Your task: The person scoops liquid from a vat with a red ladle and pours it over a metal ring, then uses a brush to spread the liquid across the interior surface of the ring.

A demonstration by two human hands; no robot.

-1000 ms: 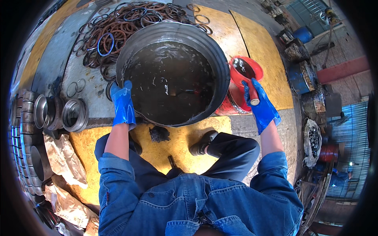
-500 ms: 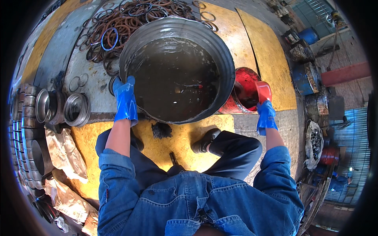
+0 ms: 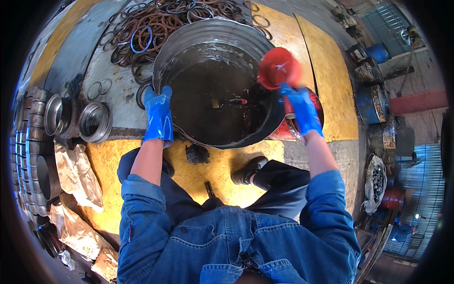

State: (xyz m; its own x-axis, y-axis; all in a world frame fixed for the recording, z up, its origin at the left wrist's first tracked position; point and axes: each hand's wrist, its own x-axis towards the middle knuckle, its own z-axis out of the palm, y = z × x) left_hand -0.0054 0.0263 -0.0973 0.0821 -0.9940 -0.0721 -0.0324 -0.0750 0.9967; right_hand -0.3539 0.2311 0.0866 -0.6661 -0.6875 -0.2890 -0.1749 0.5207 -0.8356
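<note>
Right hand (image 3: 302, 111), fingers curled around a red scoop (image 3: 278, 68), holds it over the right rim of a tub (image 3: 215, 31), near a red bucket (image 3: 282, 132); left hand (image 3: 158, 113) fingers pinch the left rim. Ladling appears underway; next seems to call for a steady wrist.

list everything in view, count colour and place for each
ribbed tub: one, grey, centre
liquid: one pool, dark, inside tub
tool: one, red-ended, in liquid
scoop: one, red, over tub's right side
bucket: one, red, right of tub
rings: many, mostly brown and black, heaped behind tub
ring: one, blue, heap's left side
ring stack: one, silver, left of tub
cylinders: many, grey, stacked far left
paper: at least two sheets, brown, lower left
sack: one, white, right
drums: several, blue and red, far right
shoes: two, dark, below tub
left grip: one, blue-gloved, on tub's left rim
right grip: one, blue-gloved, holding scoop
</note>
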